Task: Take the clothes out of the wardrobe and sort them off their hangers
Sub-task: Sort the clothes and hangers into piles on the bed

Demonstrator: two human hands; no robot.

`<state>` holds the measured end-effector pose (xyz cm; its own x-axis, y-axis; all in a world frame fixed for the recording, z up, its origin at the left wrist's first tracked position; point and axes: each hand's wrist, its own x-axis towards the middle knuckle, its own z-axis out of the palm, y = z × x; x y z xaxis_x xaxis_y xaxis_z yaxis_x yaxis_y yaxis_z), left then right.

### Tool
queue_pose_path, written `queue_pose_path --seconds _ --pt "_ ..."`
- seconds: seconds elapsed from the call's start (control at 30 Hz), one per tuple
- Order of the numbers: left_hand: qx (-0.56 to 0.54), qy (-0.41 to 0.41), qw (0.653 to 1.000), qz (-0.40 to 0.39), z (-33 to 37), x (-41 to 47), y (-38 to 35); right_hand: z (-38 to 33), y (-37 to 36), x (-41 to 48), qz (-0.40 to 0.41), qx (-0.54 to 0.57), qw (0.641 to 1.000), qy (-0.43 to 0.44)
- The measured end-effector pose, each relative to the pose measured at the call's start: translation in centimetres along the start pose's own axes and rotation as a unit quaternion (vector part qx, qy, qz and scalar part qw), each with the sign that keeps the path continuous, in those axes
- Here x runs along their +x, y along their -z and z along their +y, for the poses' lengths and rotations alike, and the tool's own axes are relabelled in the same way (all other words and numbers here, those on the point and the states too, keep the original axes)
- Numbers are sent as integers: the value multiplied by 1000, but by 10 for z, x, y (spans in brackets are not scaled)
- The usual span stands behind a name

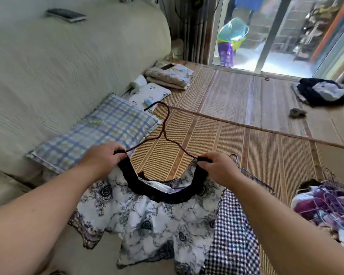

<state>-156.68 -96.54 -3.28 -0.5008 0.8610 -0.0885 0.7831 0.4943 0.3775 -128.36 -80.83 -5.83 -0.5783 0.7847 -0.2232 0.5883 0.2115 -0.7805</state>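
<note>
Pinching the black band [157, 193] of the printed garment [147, 221] at centre frame, we curl our left hand [105, 157] and right hand [216, 167] round its two ends. The hanger [165, 124] pokes up between them, hook toward the upper middle, over the mat [246, 135], beside the pillow [99, 132].

A home bedroom: woven sleeping mat [236, 120], plaid pillow [95, 132], folded bedding [171, 75], sliding glass door [266, 32].
</note>
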Motion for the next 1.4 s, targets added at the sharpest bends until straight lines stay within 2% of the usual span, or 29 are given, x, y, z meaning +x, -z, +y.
queue_pose_path --seconds 0.2,0.37,0.53,0.7,0.77,0.83,0.9,1.07,1.27,1.4 --pt "56 51 997 -3 -10 114 -52 38 -30 117 22 -85 996 -33" --pt "116 84 988 48 -12 205 -108 83 -45 223 26 -131 990 -44" --pt "76 139 984 -81 -24 262 -185 136 -70 294 -65 -194 975 -90" --pt "50 200 970 -127 -43 285 -244 175 -95 329 -75 -224 967 -91" --pt "32 205 965 -159 -45 291 -258 183 -105 337 -93 -188 973 -92" --pt "-4 211 959 -189 -41 289 -266 190 -115 338 -125 -155 977 -81" --pt "-48 221 954 -198 -34 281 -271 195 -119 333 -144 -166 974 -55" --pt "-88 199 956 -195 -3 234 -276 204 -106 289 -144 -189 971 -28" --pt "-59 106 967 -222 69 160 -256 199 -51 206 -110 -204 972 -46" --pt "-38 13 975 -221 132 101 -241 202 -4 126 -46 -223 973 -31"
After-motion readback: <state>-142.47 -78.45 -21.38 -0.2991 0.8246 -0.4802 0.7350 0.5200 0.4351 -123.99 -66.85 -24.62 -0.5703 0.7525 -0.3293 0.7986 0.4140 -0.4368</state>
